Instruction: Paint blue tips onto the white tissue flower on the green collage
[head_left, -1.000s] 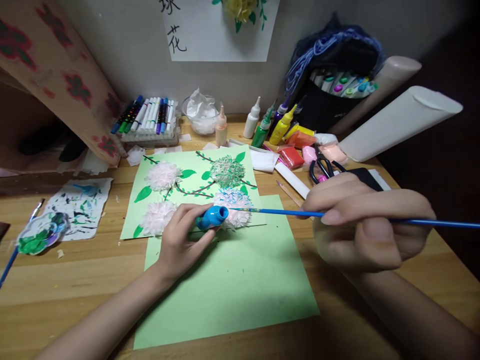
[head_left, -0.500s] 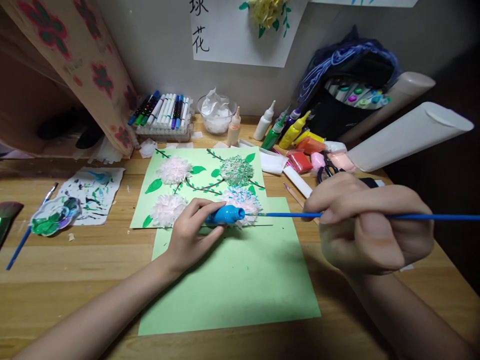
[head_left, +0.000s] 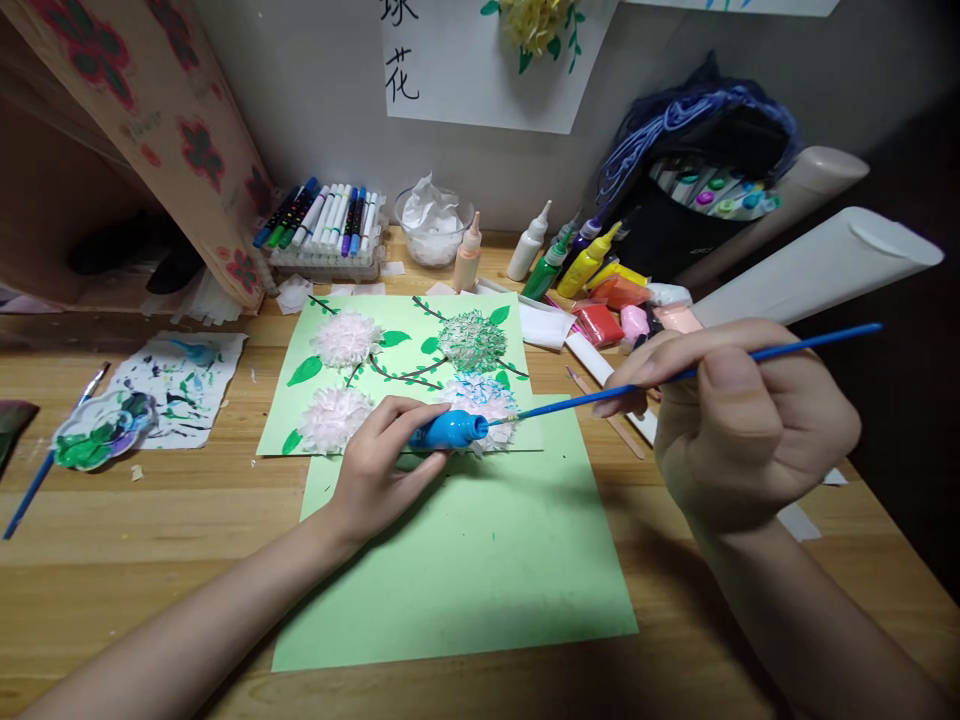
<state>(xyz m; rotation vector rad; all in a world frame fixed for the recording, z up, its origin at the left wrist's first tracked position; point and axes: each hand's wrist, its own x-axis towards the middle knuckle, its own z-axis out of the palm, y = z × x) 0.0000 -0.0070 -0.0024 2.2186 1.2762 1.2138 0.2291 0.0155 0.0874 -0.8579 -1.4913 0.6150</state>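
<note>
My left hand (head_left: 394, 450) is closed around a blue paint bottle (head_left: 454, 430), uncapped and tipped on its side with its mouth facing right. Between the fingers of my right hand (head_left: 750, 420) is a thin blue paintbrush (head_left: 577, 402), its bristle tip right at the bottle's mouth. Behind the bottle lies a light green sheet (head_left: 405, 335) bearing painted branches, leaves and several ruffled paper flowers. One flower (head_left: 480, 395) is white-pink with blue on its upper part, partly covered by the bottle. Another flower (head_left: 472, 340) is daubed green. A second green sheet (head_left: 465, 560) lies underneath, nearer me.
On the left are a paint-smeared palette (head_left: 105, 430), a stained paper (head_left: 187, 400) and another brush (head_left: 30, 495). Markers (head_left: 330, 220), a glass bowl (head_left: 433, 225) and several paint bottles (head_left: 529, 240) line the back. Coloured clay packs (head_left: 600, 322) and a white tube (head_left: 817, 265) stand right.
My right hand has tilted the paintbrush so its back end points up to the right. The bristles stay by the bottle's mouth. My left hand holds the bottle in nearly the same place.
</note>
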